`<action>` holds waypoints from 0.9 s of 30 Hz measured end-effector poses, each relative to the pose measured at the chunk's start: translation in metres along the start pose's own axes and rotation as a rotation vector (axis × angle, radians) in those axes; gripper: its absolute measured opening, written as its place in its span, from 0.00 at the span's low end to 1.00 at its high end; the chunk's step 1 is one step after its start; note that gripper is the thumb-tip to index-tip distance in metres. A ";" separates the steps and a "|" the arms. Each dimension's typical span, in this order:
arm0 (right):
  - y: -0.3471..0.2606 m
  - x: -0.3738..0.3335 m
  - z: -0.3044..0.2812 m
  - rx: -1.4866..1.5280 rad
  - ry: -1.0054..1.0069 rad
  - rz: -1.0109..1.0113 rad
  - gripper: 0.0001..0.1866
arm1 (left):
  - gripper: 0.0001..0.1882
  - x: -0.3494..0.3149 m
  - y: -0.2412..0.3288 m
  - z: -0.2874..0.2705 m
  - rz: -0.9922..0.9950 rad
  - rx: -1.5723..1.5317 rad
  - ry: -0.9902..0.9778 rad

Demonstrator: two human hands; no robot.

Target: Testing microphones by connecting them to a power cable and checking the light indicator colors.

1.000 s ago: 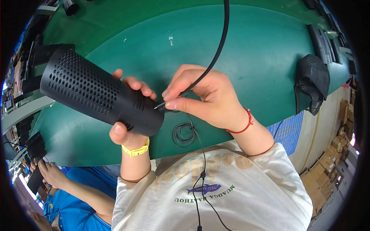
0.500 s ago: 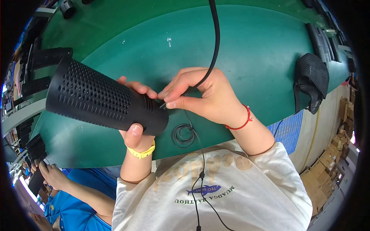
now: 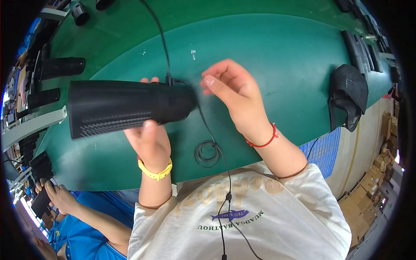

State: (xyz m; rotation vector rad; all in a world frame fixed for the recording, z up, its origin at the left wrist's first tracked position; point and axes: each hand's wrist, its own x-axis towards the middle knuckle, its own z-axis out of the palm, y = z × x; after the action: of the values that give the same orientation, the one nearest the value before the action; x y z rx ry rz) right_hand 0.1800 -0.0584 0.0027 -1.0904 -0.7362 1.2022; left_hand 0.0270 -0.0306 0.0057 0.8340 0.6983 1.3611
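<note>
A black tapered cylindrical device [image 3: 130,106] with a perforated side lies almost level above the green table. My left hand [image 3: 149,141] grips it from below, thumb on the near side and fingertips showing past the far edge. A black cable plug [image 3: 169,80] sits against the device's far side near its narrower end, its cord rising toward the top of the view. Just right of that end, my right hand [image 3: 232,89] is apart from it, fingers loosely curled, slightly blurred, with nothing seen in them.
A thin black coiled wire [image 3: 207,154] lies on the green table [image 3: 277,82] near its front edge. A black mesh bag-like item [image 3: 349,93] rests at the right edge. More black housings [image 3: 63,67] stand at left. At lower left, another person's hand [image 3: 60,197] holds a dark item.
My right hand has let go of the cable and moved up and right. The device has turned nearer to level, its perforations rolled toward me. The cable now slants up to the left.
</note>
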 end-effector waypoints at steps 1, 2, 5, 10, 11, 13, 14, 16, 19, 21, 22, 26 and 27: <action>0.001 -0.002 0.002 0.035 -0.023 0.061 0.11 | 0.35 0.001 -0.001 -0.001 0.092 0.180 -0.054; 0.002 -0.004 0.004 0.071 -0.047 0.122 0.10 | 0.34 0.002 -0.002 -0.002 0.184 0.361 -0.107; 0.012 -0.011 0.011 0.177 -0.095 0.279 0.09 | 0.34 0.005 -0.007 -0.008 0.373 0.720 -0.216; 0.023 -0.013 0.016 0.337 -0.081 0.420 0.10 | 0.38 0.010 -0.017 -0.018 0.494 0.643 -0.253; 0.023 -0.013 0.016 0.341 -0.081 0.411 0.11 | 0.38 0.010 -0.017 -0.017 0.478 0.649 -0.236; 0.022 -0.012 0.015 0.351 -0.078 0.391 0.11 | 0.38 0.008 -0.016 -0.014 0.445 0.659 -0.204; 0.021 -0.012 0.015 0.355 -0.076 0.381 0.11 | 0.38 0.008 -0.016 -0.014 0.428 0.663 -0.188; 0.022 -0.011 0.014 0.368 -0.074 0.379 0.12 | 0.39 0.009 -0.017 -0.015 0.445 0.665 -0.208; 0.020 -0.011 0.013 0.402 -0.076 0.377 0.12 | 0.40 0.010 -0.020 -0.018 0.498 0.672 -0.259; 0.018 -0.011 0.013 0.440 -0.076 0.376 0.12 | 0.39 0.011 -0.022 -0.017 0.541 0.637 -0.290; 0.017 -0.012 0.012 0.479 -0.074 0.381 0.12 | 0.39 0.011 -0.024 -0.017 0.579 0.602 -0.319; 0.016 -0.012 0.011 0.559 -0.074 0.400 0.12 | 0.37 0.006 -0.022 -0.014 0.552 0.483 -0.338; 0.017 -0.013 0.011 0.562 -0.077 0.411 0.12 | 0.35 0.002 -0.020 -0.014 0.448 0.433 -0.299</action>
State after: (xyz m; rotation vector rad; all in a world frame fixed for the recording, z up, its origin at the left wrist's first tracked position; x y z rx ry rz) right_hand 0.1615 -0.0681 -0.0080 -0.7377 -0.1973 1.6800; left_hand 0.0269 -0.0271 -0.0185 1.5786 0.5971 1.4521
